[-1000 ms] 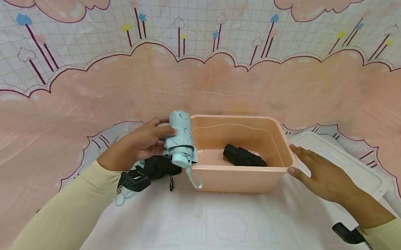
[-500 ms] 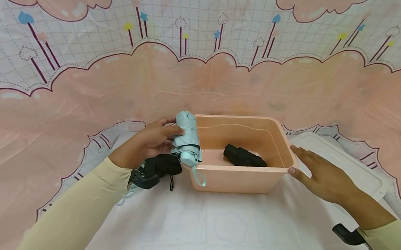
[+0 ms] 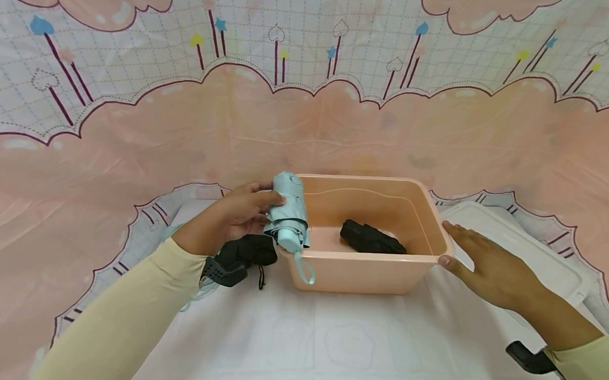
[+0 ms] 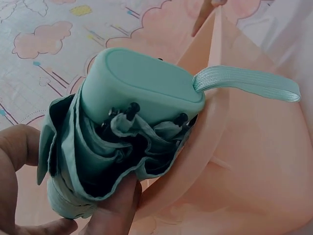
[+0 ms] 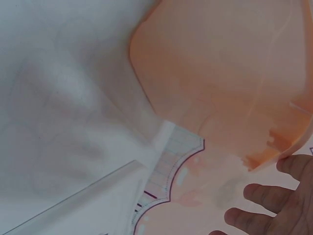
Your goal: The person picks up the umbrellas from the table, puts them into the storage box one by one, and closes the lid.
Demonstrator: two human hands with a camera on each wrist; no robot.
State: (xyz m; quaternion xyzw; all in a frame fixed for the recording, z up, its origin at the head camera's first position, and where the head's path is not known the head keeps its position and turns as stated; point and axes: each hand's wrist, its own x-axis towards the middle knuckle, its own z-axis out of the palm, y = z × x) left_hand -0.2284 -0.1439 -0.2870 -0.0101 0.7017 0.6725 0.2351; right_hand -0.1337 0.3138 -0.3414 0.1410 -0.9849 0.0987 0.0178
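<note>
My left hand (image 3: 236, 213) grips a folded light-blue umbrella (image 3: 290, 210) over the left end of a peach plastic bin (image 3: 354, 274). The umbrella's handle end (image 4: 146, 81), with its wrist strap (image 4: 249, 83), points toward me in the left wrist view. Inside the bin lies a folded black umbrella (image 3: 370, 238). Against the bin's right rim rests my right hand (image 3: 496, 266), fingers extended; its fingertips (image 5: 288, 165) meet the rim in the right wrist view.
Beneath my left wrist lies another black folded umbrella (image 3: 248, 251) with a cord, and light-blue material shows partly hidden by the sleeve. A white lid (image 3: 521, 243) lies right of the bin. A printed cloth (image 3: 302, 133) covers the back and the table.
My left hand has carried the light-blue umbrella a little to the right, over the bin's left rim. The right hand has stayed at the right rim.
</note>
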